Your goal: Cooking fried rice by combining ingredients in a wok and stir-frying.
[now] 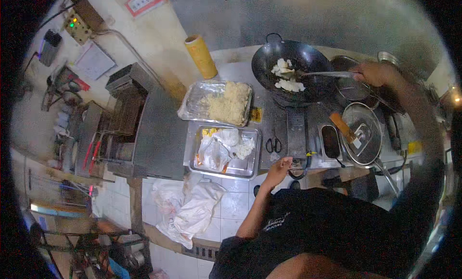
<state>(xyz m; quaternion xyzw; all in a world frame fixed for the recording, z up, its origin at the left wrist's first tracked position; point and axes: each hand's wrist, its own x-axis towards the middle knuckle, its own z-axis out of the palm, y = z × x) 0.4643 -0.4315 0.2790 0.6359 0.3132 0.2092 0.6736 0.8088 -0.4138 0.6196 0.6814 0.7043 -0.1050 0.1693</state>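
Note:
My right hand (378, 74) is closed around the handle of a long-handled metal cooking utensil (332, 74). Its working end reaches into a dark wok (315, 57) on the stove, among white clumps of what looks like rice (290, 85); the shape of that end cannot be made out. Lower down, my left hand (276, 173) is at the stove's front edge, beside a control fitting (297, 169). Its fingers are curled there, and what they grip is too small to tell.
Left of the stove, one metal tray (189, 98) holds pale yellow crumbly food; another tray (256, 156) has white food and plastic bags. Black-handled scissors (273, 144) lie beside them. A yellow roll (201, 57) stands behind. Rightward are a strainer (378, 139) and a rectangular container (330, 142).

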